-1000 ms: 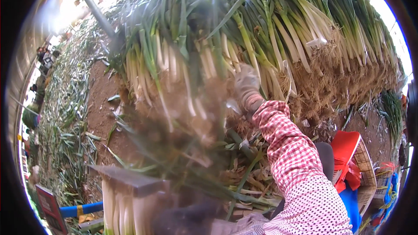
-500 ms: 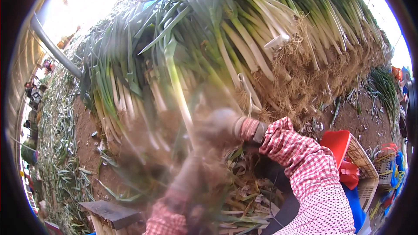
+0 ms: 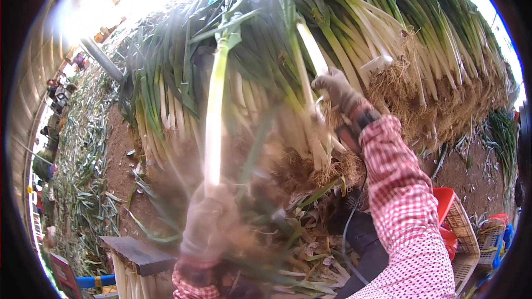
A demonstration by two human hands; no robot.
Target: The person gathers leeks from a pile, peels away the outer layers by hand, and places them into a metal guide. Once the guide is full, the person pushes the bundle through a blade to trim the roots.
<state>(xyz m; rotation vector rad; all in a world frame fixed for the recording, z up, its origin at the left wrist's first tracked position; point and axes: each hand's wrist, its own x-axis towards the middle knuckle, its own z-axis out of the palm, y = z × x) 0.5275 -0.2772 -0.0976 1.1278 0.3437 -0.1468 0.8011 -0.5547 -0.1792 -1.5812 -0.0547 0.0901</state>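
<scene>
My left hand [image 3: 210,218], gloved and blurred, is closed round the root end of a long green onion [image 3: 213,122]. Its white stalk points away from me, with the leaves over the pile. Farther right, my gloved right hand [image 3: 339,91] grips the lower white part of another green onion [image 3: 313,50], which lies among the heap. The big heap of green onions [image 3: 382,44] spreads across the far side, leaves away and brown, soil-covered roots toward me. A dark band with a cable sits at my right wrist.
A small dark-topped stand [image 3: 138,254] is at the lower left, with white stalks beneath. Peeled leaves [image 3: 318,254] litter the ground by my dark-clothed leg. At right are a red container [image 3: 443,202] and a tan plastic crate [image 3: 465,238]. Leaf scraps [image 3: 83,188] cover the left ground.
My hands have moved apart. The left has drawn back holding a green onion; the right has reached forward and right onto another stalk in the heap. The view has shifted slightly.
</scene>
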